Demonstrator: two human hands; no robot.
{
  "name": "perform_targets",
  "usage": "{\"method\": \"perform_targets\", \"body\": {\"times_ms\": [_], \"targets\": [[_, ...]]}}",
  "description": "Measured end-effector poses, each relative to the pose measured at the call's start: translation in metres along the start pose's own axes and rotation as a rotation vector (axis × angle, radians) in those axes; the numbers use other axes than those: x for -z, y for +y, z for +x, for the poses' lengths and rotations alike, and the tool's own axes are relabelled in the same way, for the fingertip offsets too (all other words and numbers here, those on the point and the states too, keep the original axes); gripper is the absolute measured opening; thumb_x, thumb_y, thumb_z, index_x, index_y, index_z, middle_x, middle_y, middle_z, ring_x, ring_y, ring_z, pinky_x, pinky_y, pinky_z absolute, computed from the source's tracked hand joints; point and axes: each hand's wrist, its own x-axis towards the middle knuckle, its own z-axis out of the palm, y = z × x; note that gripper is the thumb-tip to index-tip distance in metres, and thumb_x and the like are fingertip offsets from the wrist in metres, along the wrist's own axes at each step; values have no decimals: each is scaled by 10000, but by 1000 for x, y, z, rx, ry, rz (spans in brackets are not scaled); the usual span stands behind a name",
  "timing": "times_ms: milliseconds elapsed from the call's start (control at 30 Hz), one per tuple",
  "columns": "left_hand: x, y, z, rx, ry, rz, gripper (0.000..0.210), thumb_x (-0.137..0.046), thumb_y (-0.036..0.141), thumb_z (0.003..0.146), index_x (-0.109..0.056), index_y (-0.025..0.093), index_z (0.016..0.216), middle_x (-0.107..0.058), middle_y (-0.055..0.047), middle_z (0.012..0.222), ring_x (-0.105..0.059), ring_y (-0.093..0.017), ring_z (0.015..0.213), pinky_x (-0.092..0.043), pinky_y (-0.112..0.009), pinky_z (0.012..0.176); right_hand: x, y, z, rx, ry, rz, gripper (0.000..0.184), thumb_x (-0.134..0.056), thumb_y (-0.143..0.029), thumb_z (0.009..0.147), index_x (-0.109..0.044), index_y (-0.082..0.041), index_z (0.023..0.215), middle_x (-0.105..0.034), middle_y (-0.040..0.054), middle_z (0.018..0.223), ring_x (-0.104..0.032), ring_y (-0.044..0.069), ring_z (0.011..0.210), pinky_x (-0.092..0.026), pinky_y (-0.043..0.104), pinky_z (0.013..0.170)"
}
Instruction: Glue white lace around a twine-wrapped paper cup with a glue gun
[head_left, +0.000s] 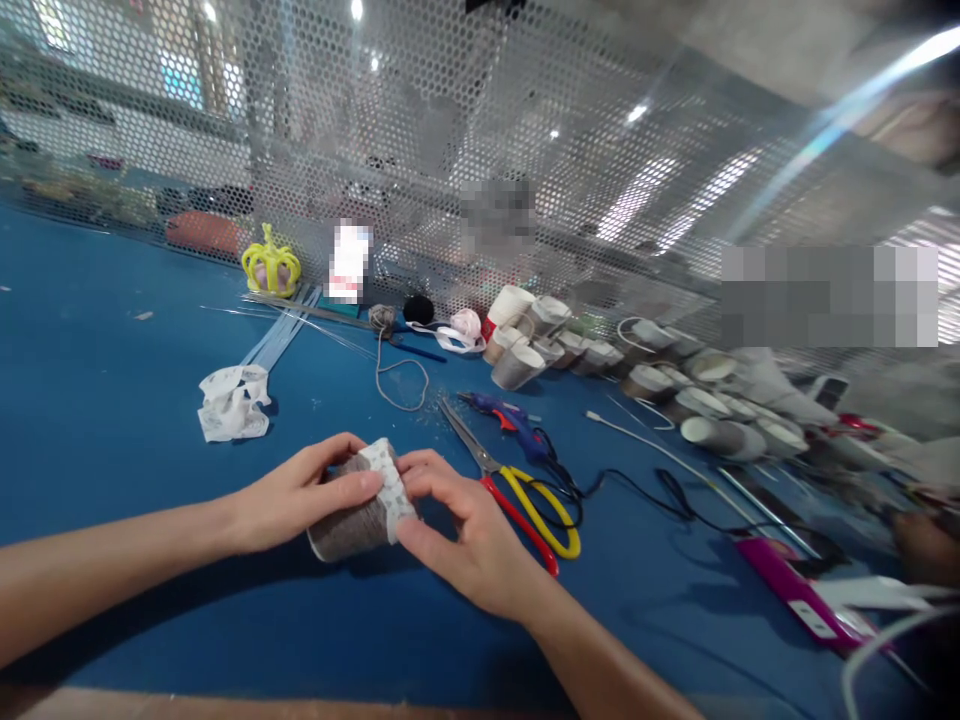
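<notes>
A small grey-brown cup [352,526], its side wrapped in what looks like yarn, lies tilted between my hands just over the blue table. Around its right end runs a white patterned strip [388,488]. My left hand [319,490] grips the cup from the left, its thumb lying toward the strip. On the right, my right hand [457,520] pinches the strip and the cup's end between thumb and fingers. Scissors [491,468] with red and yellow handles lie open beyond my right hand, next to a blue glue gun [514,420].
Crumpled white paper [234,403] lies at left. A yellow crown-shaped item [271,268], yarn balls [382,318] and several wrapped cups [517,365] stand along the perforated metal screen [420,150]. A black cord [637,482] and a magenta power strip [802,595] occupy the right side.
</notes>
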Motion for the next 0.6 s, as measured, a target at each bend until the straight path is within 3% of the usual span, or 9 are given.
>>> {"method": "perform_targets", "body": {"times_ms": [433,600], "targets": [[-5,1,-3,-82,109,268,393,-484,488,788,-439,178,1025,-550,-16,872,-506,-176,782,-429,-277,686,-6,1,-1,-87,57,33,175,-475,-249,856,-522,-179,703,-545,43,861,-533,147,844,-439,296,778],[-7,1,-1,-99,128,346,390,-495,467,786,-429,170,1030,-564,-32,883,-515,-181,773,-427,-284,673,-8,1,-1,-98,78,32,140,-533,-307,820,-538,-175,774,-543,44,878,-524,151,826,-433,295,770]]}}
